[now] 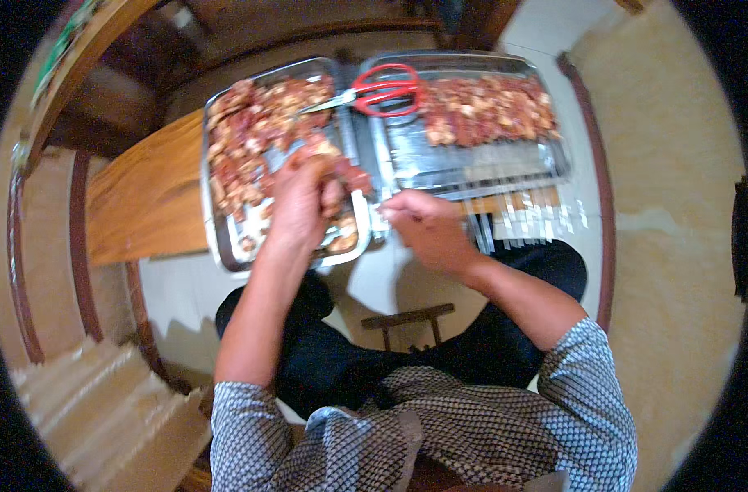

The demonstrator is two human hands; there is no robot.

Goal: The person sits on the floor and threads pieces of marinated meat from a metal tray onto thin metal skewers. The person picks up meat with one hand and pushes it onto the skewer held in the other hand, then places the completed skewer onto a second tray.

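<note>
Over the near right part of the left metal tray (212,246), my left hand (302,197) is closed around a piece of raw red meat (351,174). More cut raw meat (243,115) lies loose in that tray, partly behind the hand. My right hand (427,230) is closed in a pinch just right of the left hand, near the gap between the trays. What its fingers grip is blurred and too thin to make out. Red-handled scissors (388,90) rest across the inner rims of both trays, blades pointing left over the loose meat.
The right metal tray (406,168) holds rows of meat (493,111) along its far side. Thin pale sticks (525,225) jut past its near edge. Beneath the trays is a wooden board (144,193). Corrugated cardboard (103,410) lies at lower left; my knees are close below the trays.
</note>
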